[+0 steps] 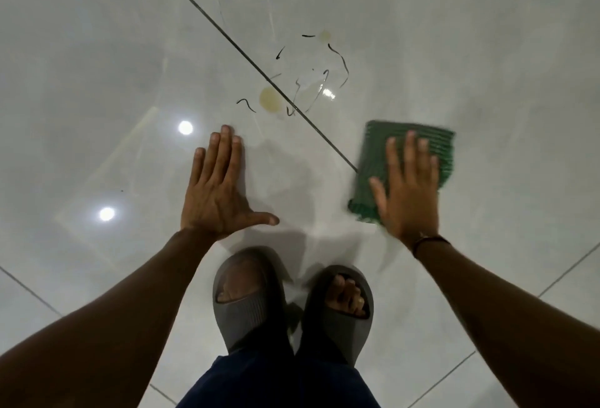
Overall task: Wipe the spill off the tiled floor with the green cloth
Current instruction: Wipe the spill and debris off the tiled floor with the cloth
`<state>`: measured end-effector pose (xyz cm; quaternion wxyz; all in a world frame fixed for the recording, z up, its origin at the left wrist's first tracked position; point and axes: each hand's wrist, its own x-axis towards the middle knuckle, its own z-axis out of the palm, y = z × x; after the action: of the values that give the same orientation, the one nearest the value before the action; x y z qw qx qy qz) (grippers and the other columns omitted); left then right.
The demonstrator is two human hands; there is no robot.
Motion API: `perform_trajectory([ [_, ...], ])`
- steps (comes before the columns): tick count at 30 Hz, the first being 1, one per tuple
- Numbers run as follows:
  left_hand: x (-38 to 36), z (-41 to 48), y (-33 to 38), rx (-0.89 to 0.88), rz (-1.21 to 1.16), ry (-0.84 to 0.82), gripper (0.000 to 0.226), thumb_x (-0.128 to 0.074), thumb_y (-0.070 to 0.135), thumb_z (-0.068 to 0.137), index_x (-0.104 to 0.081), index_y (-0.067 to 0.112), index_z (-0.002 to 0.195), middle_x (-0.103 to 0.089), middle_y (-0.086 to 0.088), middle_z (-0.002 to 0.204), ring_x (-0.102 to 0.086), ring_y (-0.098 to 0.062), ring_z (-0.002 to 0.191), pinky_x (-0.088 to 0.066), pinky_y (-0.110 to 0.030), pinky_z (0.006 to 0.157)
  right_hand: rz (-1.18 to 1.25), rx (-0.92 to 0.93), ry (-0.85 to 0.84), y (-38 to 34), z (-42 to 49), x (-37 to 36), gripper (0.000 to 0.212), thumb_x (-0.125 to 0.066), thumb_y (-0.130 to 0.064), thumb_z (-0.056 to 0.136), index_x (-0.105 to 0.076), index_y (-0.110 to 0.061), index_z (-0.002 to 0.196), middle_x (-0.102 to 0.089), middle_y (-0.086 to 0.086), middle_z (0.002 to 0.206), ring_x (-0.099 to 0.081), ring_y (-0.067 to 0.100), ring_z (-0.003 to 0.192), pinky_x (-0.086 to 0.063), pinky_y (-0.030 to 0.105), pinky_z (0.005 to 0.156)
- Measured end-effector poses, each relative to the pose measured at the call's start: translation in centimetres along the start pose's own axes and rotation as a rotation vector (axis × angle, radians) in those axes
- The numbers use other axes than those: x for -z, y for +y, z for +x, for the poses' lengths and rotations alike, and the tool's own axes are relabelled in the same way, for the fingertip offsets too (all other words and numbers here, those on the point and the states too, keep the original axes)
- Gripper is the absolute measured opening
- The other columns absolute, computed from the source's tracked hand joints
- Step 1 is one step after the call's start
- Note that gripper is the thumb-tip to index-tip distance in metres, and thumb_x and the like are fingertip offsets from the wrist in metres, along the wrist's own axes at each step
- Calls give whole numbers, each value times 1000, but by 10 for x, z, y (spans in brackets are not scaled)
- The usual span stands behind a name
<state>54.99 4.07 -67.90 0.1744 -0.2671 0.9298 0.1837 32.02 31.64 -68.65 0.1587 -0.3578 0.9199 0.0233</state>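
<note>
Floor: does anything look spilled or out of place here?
Yes. A yellowish puddle sits by the grout line ahead of the left hand, with a fainter stain beyond, a clear wet patch and dark squiggly strands around them. The green cloth under the right hand lies right of the mess.

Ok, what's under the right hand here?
The green cloth, spread on the tiled floor; the right hand lies on it, fingers straight. The floor beneath the cloth is covered; the yellowish spill sits apart, uncovered.
</note>
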Motion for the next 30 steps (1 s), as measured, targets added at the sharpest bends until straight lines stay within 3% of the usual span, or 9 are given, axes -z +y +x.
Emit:
perform_trajectory([
  [3, -8, -1, -4, -14, 7, 27, 169, -44, 117, 58, 8, 9, 178, 13, -15, 189, 11, -35, 177, 2, -56, 144, 88, -388, 149, -15, 62, 18, 85, -6, -67, 110, -13, -13, 175, -10, 22, 183, -11, 45, 170, -16, 65, 136],
  [5, -10, -2, -4, -34, 16, 32, 169, -46, 116, 58, 8, 8, 178, 13, -15, 189, 11, -35, 177, 0, -58, 144, 145, -481, 194, -46, 109, 31, 93, 6, -70, 104, -14, -12, 175, -10, 23, 182, -10, 46, 170, -15, 65, 136],
  [7, -11, 0, -5, -39, 18, 45, 170, -46, 116, 57, 10, 9, 177, 16, -14, 188, 12, -35, 177, 1, -58, 144, 112, -345, 156, -75, 127, 34, 88, 0, -69, 107, -13, -14, 175, -10, 23, 182, -11, 46, 170, -11, 65, 138],
  [10, -11, 2, -8, -32, 36, 54, 168, -45, 116, 59, 11, 10, 177, 17, -14, 188, 13, -34, 177, 2, -56, 143, -45, 240, 43, -81, 90, 18, 80, -23, -64, 113, -8, -18, 176, -8, 19, 184, -10, 43, 171, -10, 61, 139],
  [12, -11, 3, -8, -18, 28, 56, 166, -45, 115, 62, 12, 10, 177, 17, -14, 188, 14, -33, 177, 0, -56, 144, -87, 419, -21, -51, 54, 10, 80, -29, -64, 112, -7, -22, 176, -7, 15, 185, -8, 39, 172, -13, 60, 139],
  [18, -23, 5, -8, 36, 22, 143, 156, -42, 111, 72, 9, 7, 177, 12, -15, 189, 10, -32, 177, 0, -51, 145, 62, -306, 131, -36, 127, 38, 85, -7, -66, 110, -10, -10, 175, -7, 24, 183, -8, 49, 169, -13, 69, 135],
  [20, -26, 6, -10, 33, 7, 162, 145, -38, 105, 81, 8, 6, 177, 12, -16, 189, 10, -31, 177, -2, -51, 145, 49, -229, 134, -69, 169, 49, 88, -6, -67, 109, -10, -8, 174, -9, 25, 182, -9, 50, 169, -10, 72, 135],
  [25, -22, 15, -29, 79, 28, 249, 137, -41, 97, 86, 0, 3, 177, 4, -20, 189, 1, -35, 178, -4, -52, 145, -83, 314, 38, -105, 140, 28, 84, -21, -62, 112, -7, -7, 174, -6, 17, 184, -9, 37, 172, -10, 70, 136],
  [30, -29, 18, -37, 64, 77, 294, 139, -43, 99, 85, -5, 3, 177, 1, -19, 189, -2, -35, 178, -5, -52, 145, -15, 49, 72, -53, 104, 20, 80, -21, -61, 112, -9, -12, 175, -8, 13, 185, -10, 34, 172, -10, 66, 137],
])
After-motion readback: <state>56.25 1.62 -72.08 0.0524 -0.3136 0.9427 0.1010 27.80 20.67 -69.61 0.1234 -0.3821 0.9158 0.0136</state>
